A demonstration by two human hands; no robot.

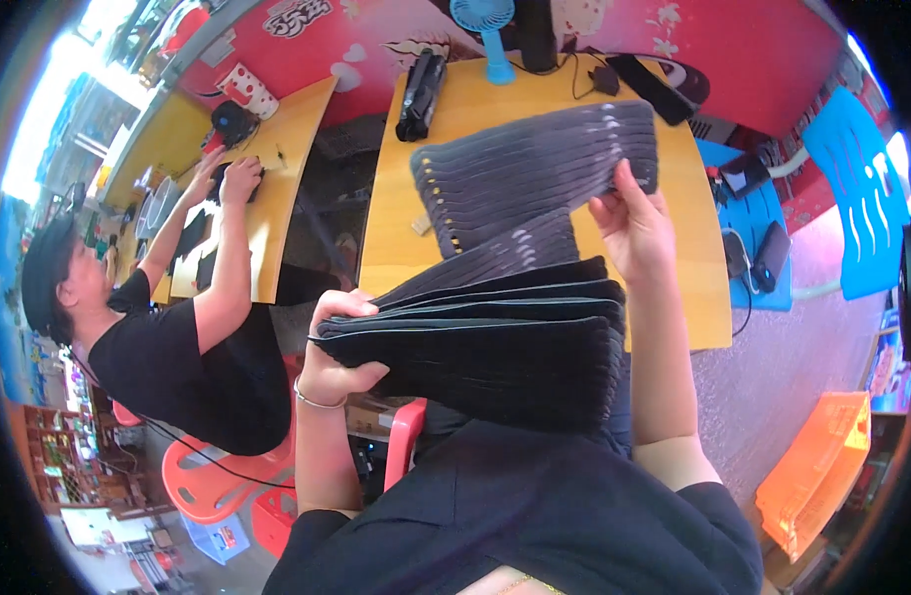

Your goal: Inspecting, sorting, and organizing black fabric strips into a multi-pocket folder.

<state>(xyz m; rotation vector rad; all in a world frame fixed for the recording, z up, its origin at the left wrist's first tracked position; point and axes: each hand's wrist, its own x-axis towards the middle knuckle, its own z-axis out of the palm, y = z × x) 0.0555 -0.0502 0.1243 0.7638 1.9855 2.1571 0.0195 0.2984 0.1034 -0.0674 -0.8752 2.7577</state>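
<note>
My left hand (339, 355) is closed round the left end of a thick stack of black cloth layers (490, 372), held in front of my chest. The thumb lies below and the fingers above, and pale edges show between the layers. Farther out, a dark grey ridged cloth sheet (530, 164) spreads over the table, with yellow marks along its left edge and whitish ones near its right. Thumb and fingers of my right hand (639, 223) pinch its lower right edge. Between the two, a folded grey cloth part (500, 256) runs down toward the stack.
On the yellow table (386, 233) stand a blue fan (495, 45) and a black pouch (421, 94). A black case (654, 89) and cables lie at its back right. Blue chairs (857, 193) and an orange crate (812, 476) are right. A person (178, 347) works at the left table.
</note>
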